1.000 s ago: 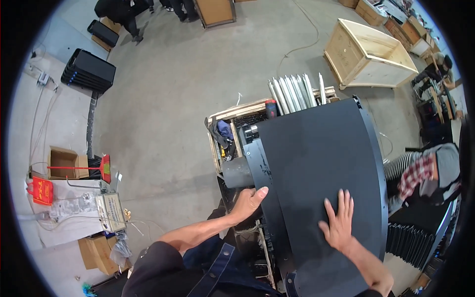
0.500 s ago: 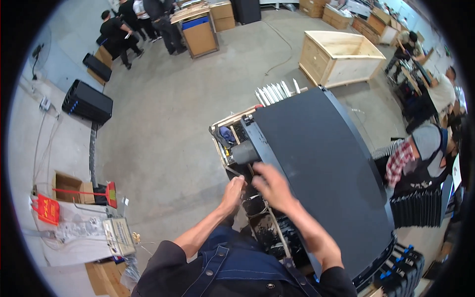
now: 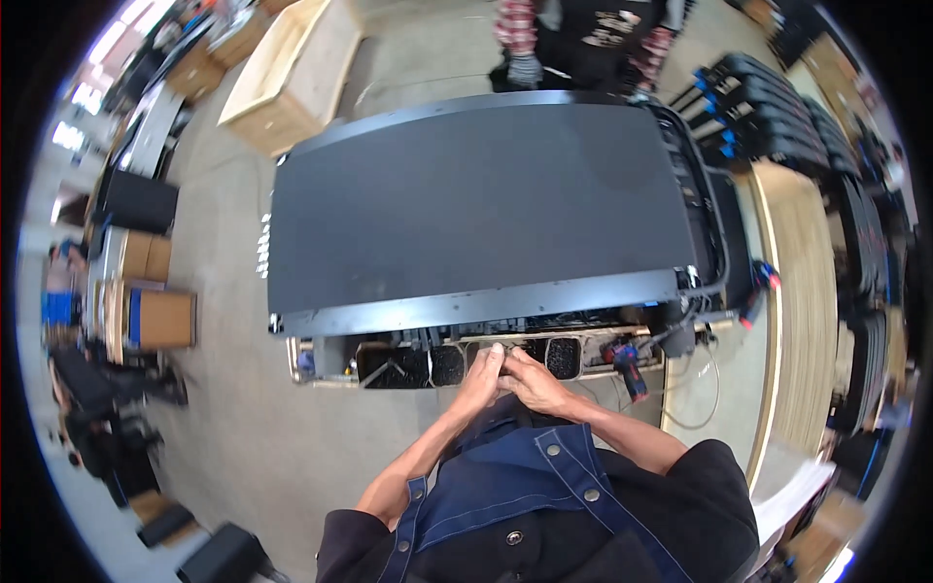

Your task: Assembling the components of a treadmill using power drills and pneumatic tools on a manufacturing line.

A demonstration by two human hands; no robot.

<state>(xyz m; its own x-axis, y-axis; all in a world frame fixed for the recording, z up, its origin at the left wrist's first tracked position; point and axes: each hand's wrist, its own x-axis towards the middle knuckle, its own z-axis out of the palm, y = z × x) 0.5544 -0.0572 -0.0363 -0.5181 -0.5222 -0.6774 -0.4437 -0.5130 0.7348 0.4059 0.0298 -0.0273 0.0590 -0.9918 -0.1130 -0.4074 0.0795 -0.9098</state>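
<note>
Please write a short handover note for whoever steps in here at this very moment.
Left hand and right hand: pressed together at the near edge of the large flat black panel, fingertips at the open wooden tray of dark compartments under it; whether they hold anything cannot be told.
Panel lies flat across the tray. A red and black power tool lies right of the hands, cables beside it.
Another person stands at the far edge.
Done and left: cannot be judged.
</note>
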